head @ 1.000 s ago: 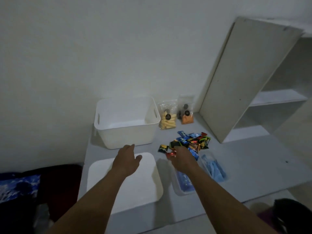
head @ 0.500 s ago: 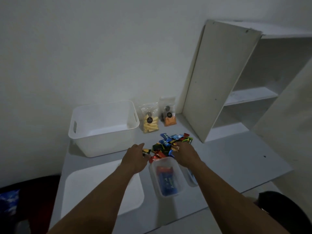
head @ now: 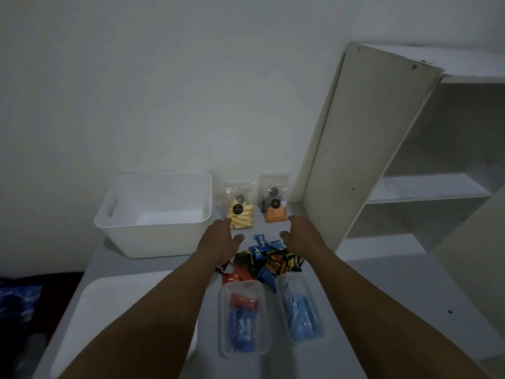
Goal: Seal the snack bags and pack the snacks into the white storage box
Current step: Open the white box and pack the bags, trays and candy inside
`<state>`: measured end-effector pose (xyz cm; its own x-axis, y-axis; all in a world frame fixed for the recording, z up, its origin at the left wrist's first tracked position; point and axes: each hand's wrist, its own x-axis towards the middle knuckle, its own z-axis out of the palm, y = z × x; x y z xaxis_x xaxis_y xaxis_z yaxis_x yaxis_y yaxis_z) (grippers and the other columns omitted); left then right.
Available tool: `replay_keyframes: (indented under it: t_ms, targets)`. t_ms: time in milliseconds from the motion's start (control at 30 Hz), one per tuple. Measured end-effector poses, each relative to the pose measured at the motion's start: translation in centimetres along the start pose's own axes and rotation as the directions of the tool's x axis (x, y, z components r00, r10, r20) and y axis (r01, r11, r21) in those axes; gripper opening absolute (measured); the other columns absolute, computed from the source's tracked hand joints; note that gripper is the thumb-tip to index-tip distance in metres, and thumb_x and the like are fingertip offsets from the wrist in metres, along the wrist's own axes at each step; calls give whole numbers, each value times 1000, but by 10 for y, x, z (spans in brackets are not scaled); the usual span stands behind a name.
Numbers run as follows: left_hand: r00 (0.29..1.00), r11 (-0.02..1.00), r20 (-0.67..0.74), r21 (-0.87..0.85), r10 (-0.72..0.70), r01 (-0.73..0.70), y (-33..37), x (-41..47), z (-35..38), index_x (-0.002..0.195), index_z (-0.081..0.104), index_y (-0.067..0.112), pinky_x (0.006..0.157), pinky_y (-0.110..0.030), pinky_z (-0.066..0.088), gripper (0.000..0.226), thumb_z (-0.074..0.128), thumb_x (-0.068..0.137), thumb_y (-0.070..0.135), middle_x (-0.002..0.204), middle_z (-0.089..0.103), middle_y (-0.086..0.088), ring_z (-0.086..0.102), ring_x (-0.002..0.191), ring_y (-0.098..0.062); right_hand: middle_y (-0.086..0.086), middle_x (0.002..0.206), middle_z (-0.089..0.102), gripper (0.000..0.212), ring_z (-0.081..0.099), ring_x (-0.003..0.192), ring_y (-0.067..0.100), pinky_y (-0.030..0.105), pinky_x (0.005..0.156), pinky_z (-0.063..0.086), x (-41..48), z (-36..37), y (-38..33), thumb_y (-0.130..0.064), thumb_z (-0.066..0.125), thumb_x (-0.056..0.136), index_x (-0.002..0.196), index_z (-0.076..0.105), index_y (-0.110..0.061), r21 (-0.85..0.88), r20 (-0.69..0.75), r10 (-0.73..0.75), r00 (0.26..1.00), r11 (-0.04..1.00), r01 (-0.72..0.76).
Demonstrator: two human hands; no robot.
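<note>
Both hands are stretching forward above the worktop [head: 382, 291], fingers loose and holding nothing. The left hand [head: 222, 240] is hovering close to the yellow snack bag [head: 241, 206], the right hand [head: 302, 233] close to the orange snack bag [head: 274, 212]. These 2 bags are standing upright just beside the white storage box [head: 153, 242]. A candy pile [head: 269, 258] is lying between the wrists, with 1 clear tub [head: 243, 348] nearer the person.

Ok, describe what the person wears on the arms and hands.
Nothing shows: the left forearm and right forearm are bare to the frame's edge, no sleeves. The left hand and right hand carry no gloves; no watch, band or ring shows, though the light is dim.
</note>
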<state>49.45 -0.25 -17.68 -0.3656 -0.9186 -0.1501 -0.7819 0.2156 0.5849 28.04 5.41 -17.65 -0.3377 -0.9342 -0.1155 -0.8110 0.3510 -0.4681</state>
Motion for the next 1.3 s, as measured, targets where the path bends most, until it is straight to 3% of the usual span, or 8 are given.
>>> replay_keyframes:
  t_ms: [267, 433, 633, 700, 833, 1000, 1133, 1300]
  targets:
    - [998, 992, -49, -122, -44, 38, 19, 62, 28, 145, 39, 16, 101, -35, 40, 60, 58, 93, 38, 134, 49, -14, 49, 122, -31, 12, 115, 61, 26, 60, 100, 28, 34, 82, 50, 69, -5, 13, -25, 60, 87, 110, 61, -13, 69, 8, -47, 999, 997, 47]
    - [982, 976, -137, -191, -130, 103, 11, 110, 46, 136, 46, 19, 100, -44, 44, 49, 61, 91, 34, 128, 49, -13, 49, 120, -33, 13, 120, 59, 34, 59, 108, 31, 34, 87, 49, 118, 8, 28, -23, 62, 87, 119, 60, -12, 80, 0, -5, 1000, 997, 5]
    - [933, 970, -297, -195, -202, 148, -3, 166, 59, 142, 39, 16, 102, -45, 42, 57, 62, 91, 29, 140, 44, -13, 43, 128, -33, 14, 126, 55, 42, 54, 117, 33, 34, 88, 45, 180, 32, 36, -24, 60, 91, 129, 52, -7, 170, -4, 67, 998, 983, -65]
    - [911, 960, -341, -233, -232, 158, -4, 183, 64, 137, 42, 16, 100, -46, 45, 54, 66, 89, 25, 137, 46, -14, 45, 125, -34, 13, 123, 58, 41, 58, 111, 32, 35, 85, 50, 200, 41, 41, -22, 61, 88, 126, 53, -9, 229, -49, 83, 995, 971, -70]
    - [838, 921, -449, -359, -311, 150, -8, 211, 77, 121, 45, 13, 90, -46, 49, 46, 72, 84, 19, 120, 52, -15, 52, 111, -34, 14, 134, 53, 59, 55, 119, 31, 41, 96, 50, 234, 55, 51, -20, 62, 91, 144, 37, -10, 388, -97, 200, 975, 910, -148]
    - [742, 928, -601, -364, -296, 75, -14, 238, 92, 130, 44, 10, 98, -34, 41, 58, 74, 84, 25, 129, 51, -12, 48, 121, -27, 7, 118, 62, 50, 58, 92, 21, 31, 76, 47, 269, 77, 71, -20, 64, 90, 133, 40, -17, 497, -137, 305, 942, 844, -201]
    - [723, 894, -581, -435, -373, 111, -21, 245, 98, 143, 34, 14, 106, -36, 39, 74, 76, 83, 20, 142, 47, -9, 44, 131, -26, 7, 112, 64, 44, 54, 88, 17, 25, 74, 40, 274, 86, 77, -14, 66, 90, 128, 43, -16, 537, -149, 349, 925, 814, -220]
    - [701, 879, -581, -455, -414, 142, -21, 247, 94, 142, 31, 22, 93, -46, 50, 82, 82, 77, 24, 123, 58, -4, 55, 112, -23, 0, 97, 63, 48, 61, 84, 20, 30, 71, 48, 273, 88, 78, -2, 60, 86, 126, 42, -23, 614, -139, 360, 922, 762, -205]
